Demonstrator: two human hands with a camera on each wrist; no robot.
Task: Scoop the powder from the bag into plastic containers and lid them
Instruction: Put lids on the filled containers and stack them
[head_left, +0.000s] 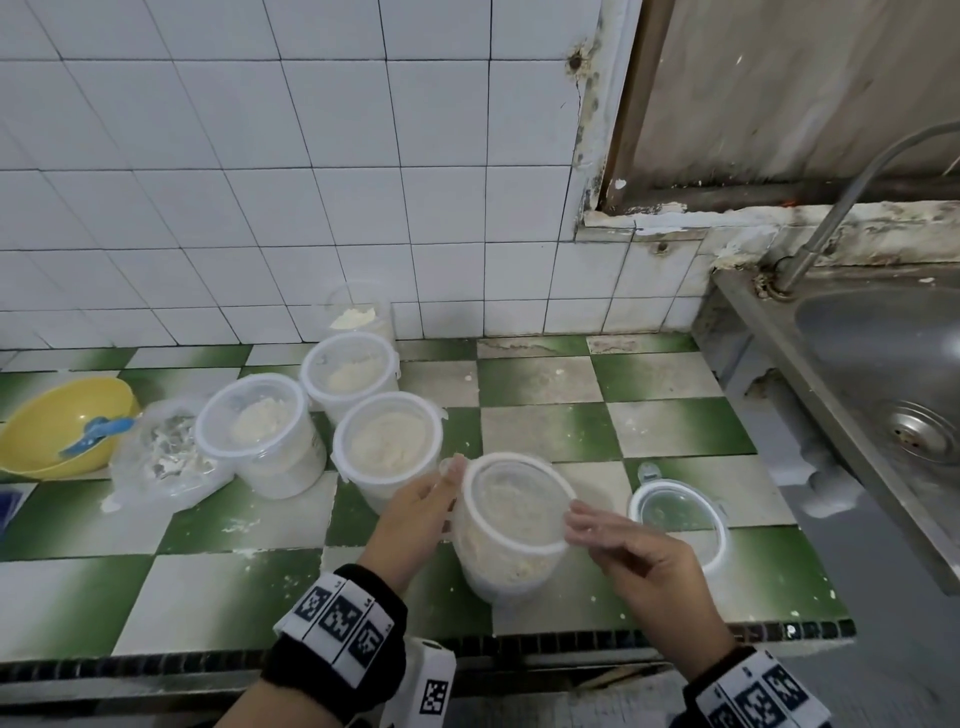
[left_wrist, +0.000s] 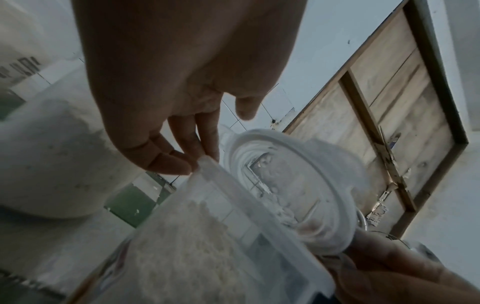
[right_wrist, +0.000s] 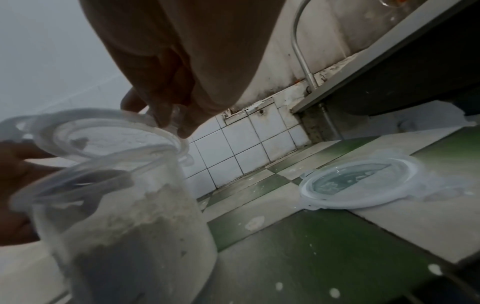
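A clear plastic container (head_left: 506, 551) partly filled with pale powder stands near the counter's front edge. A clear lid (head_left: 517, 501) lies tilted on its mouth, not seated all round. My left hand (head_left: 431, 499) holds the container's left side, fingers (left_wrist: 171, 160) curled at the rim. My right hand (head_left: 618, 540) pinches the lid's right edge; its fingertips (right_wrist: 168, 119) sit on the lid (right_wrist: 103, 133) above the container (right_wrist: 135, 236). The crumpled clear powder bag (head_left: 161, 457) lies at the left.
Three lidded containers of powder (head_left: 387, 441) stand behind my left hand, and another sits against the wall tiles. A spare lid (head_left: 680, 514) lies on the counter to the right. A yellow bowl (head_left: 31, 441) holds a blue scoop (head_left: 96, 431). A steel sink (head_left: 857, 374) borders the right.
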